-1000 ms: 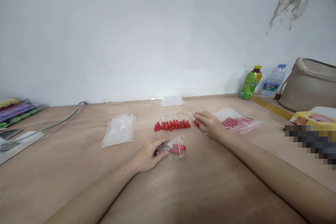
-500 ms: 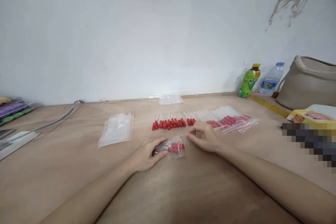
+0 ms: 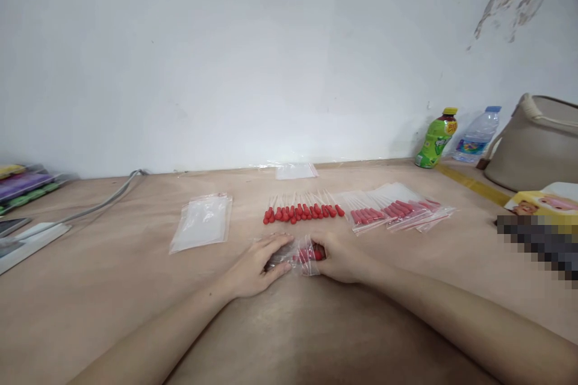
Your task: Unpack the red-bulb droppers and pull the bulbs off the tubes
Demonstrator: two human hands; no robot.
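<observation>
Between my hands lies a small clear zip bag [image 3: 309, 266] with red-bulbed glass droppers [image 3: 303, 254] partly inside, their thin stems pointing left. My left hand [image 3: 266, 264] curves round the bag's left end, fingers and thumb on the plastic. At the bag's right end my right hand [image 3: 336, 257] closes its fingertips round the red bulb ends; how many it grips is hidden. Just beyond lies a row of loose red-bulbed droppers [image 3: 302, 212], stems pointing away. Right of that row are overlapping filled bags [image 3: 397, 209] of the same droppers.
A stack of flat zip bags [image 3: 203, 222] lies on the left, and another bag [image 3: 297, 171] by the wall. A grey cable [image 3: 106, 198] runs on the far left. Back right stand a green bottle [image 3: 436, 139], a water bottle [image 3: 476, 137] and a beige basket [image 3: 533, 147].
My right hand has moved down and left from beside the dropper row to the bag's right end, closing on the bulb ends. My left hand stays on the bag.
</observation>
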